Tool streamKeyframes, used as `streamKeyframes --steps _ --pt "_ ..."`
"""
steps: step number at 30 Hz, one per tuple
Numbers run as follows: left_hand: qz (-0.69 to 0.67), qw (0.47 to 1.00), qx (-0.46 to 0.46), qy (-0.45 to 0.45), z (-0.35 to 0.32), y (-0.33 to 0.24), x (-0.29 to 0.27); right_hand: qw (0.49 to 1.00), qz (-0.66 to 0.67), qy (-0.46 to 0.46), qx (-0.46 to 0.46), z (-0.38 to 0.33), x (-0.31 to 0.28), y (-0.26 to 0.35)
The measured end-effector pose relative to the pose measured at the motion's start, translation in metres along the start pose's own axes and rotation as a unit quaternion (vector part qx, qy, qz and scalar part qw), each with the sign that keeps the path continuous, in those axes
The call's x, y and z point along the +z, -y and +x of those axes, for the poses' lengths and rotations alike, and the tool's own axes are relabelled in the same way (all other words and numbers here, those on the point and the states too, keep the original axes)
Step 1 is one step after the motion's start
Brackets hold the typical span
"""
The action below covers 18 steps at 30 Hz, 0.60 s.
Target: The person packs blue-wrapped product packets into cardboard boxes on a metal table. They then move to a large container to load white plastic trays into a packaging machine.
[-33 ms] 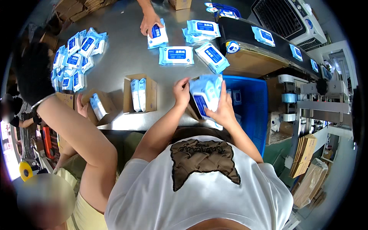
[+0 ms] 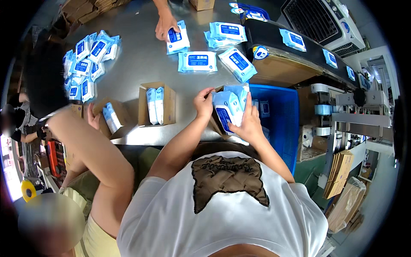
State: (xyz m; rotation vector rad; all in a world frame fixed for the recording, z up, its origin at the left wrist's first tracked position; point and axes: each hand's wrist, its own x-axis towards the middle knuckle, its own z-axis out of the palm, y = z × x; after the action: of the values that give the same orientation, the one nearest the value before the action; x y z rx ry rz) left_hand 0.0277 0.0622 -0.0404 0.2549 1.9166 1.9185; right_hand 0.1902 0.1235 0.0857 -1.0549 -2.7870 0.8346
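Note:
At the front edge of the metal table, my left hand (image 2: pixel 204 105) is closed on the left side of a small cardboard box (image 2: pixel 215 124), mostly hidden behind the packs. My right hand (image 2: pixel 250 124) grips light-blue and white packs of wet wipes (image 2: pixel 227 110) from the right, thumb across the front pack. These packs are at the box's opening; how deep they sit in it is hidden. Left of my hands stands an open cardboard box (image 2: pixel 170 103) with two wipe packs (image 2: pixel 155 105) upright inside. Several loose wipe packs (image 2: pixel 197 62) lie beyond my hands.
A blue crate (image 2: pixel 287 124) stands right of my hands. A conveyor belt (image 2: pixel 274 35) carries packs at the back right. Across the table another person's hand (image 2: pixel 167 26) holds a pack. At left, a co-worker's black glove (image 2: pixel 47 81) hangs near a pile of packs (image 2: pixel 87 60).
The wipe packs between my hands have shifted slightly, and their front now shows more squarely. The co-worker's black-gloved arm has moved a little to the right. The far hand's pack has barely moved.

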Motion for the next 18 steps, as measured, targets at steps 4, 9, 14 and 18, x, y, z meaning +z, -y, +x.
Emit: streamKeyframes --steps 4,9,14,18 --pt "-0.167 0.974 -0.153 0.001 0.014 0.001 -0.002 0.995 -0.104 -0.012 -0.006 0.007 0.01 0.022" --pt "-0.319 0.872 -0.37 -0.007 0.045 0.001 -0.022 0.991 -0.116 0.066 -0.03 -0.003 0.017 0.022" --pt "-0.244 0.944 -0.22 -0.032 0.019 0.024 -0.015 0.982 -0.118 -0.142 -0.028 0.0 0.059 0.003" --pt "-0.146 0.971 -0.166 -0.089 -0.008 -0.014 0.002 0.978 -0.121 -0.155 -0.063 0.016 0.066 0.001"
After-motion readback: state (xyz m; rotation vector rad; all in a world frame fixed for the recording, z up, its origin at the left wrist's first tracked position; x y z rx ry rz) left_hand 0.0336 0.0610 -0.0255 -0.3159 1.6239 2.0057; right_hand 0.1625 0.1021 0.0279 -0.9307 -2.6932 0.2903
